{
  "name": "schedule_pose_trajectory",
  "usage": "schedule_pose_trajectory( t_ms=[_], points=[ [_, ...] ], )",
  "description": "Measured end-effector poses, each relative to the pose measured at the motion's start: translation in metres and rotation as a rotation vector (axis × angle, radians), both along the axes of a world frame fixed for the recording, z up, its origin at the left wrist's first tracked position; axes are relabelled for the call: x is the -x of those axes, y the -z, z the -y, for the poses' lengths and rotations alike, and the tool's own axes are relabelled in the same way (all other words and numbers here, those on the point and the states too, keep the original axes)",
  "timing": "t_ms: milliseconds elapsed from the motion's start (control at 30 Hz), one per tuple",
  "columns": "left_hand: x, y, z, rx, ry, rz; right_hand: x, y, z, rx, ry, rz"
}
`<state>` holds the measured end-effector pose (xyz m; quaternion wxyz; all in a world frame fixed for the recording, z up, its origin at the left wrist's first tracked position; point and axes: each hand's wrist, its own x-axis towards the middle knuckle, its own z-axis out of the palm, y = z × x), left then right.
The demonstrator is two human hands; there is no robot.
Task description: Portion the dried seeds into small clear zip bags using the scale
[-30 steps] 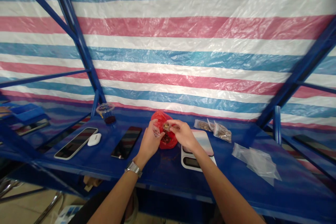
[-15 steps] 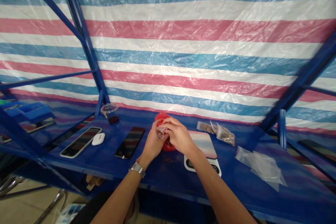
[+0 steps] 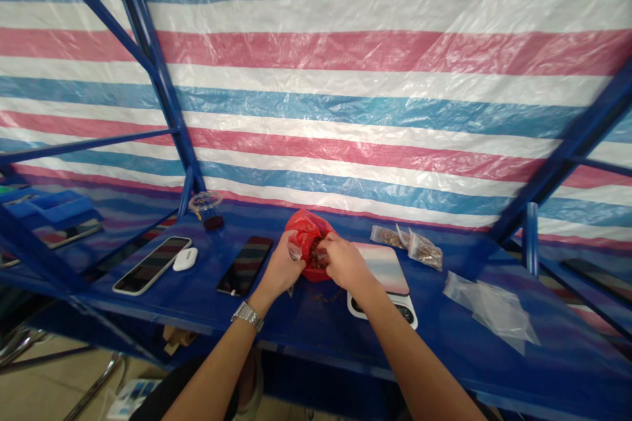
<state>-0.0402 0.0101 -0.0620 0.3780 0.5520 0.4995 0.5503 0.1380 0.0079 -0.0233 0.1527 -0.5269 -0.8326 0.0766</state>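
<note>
Red plastic bag [image 3: 302,220] is sitting just below the centre of the frame, between the left grip [image 3: 284,266] and the right grip [image 3: 347,266], both overlapping its sides, its mouth opening toward the viewer. Across the upper frame a sheet striped blue, white and red [image 3: 375,99] is hanging, while a blue desk [image 3: 439,322] is spreading over the lower part. Blue metal posts [image 3: 168,105] are slanting upward at left and right. Two bare forearms [image 3: 402,348] are reaching up from the bottom edge. At the bag's left side the left grip is closing around some clear plastic [image 3: 295,252]; at the right side the right grip is dipping its fingertips among brown dried bits [image 3: 316,256] in the bag, and whether they are pinching any cannot be told. Flat clear bags [image 3: 496,309] are lying at lower right. Right of centre, a white scale [image 3: 388,270] is resting partly behind the right forearm. Left of the bag, a dark phone [image 3: 245,266] and a pale-cased phone [image 3: 153,266] are lying flat. Small filled bags [image 3: 424,251] are resting beyond the scale, and a clear cup [image 3: 210,210] is standing at centre left. A white case [image 3: 185,259] is touching or nearly touching the pale-cased phone. A metal wristwatch [image 3: 248,316] is circling the left wrist. Brown crumbs [image 3: 323,298] are dotting the desk below the bag.
</note>
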Motion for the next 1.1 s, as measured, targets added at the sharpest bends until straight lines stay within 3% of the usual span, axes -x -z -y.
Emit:
schedule_pose_trajectory(
  t_ms=[200,333,533,833,1100],
  points=[
    [-0.012,-0.005,-0.008,0.013,0.032,0.06,0.009,0.001,0.003,0.023,0.185,0.028],
    [-0.021,-0.01,-0.011,0.053,0.07,0.109,0.013,0.007,0.0,0.003,0.225,0.023],
    [-0.022,-0.013,-0.013,0.098,0.0,0.142,0.004,0.006,-0.004,-0.057,0.287,0.048],
    [-0.027,-0.009,-0.018,0.14,0.0,0.218,-0.003,0.008,-0.028,-0.109,0.184,0.036],
    [-0.026,-0.005,-0.023,0.174,-0.013,0.345,-0.01,0.017,-0.043,-0.041,0.104,-0.134]
  ],
)
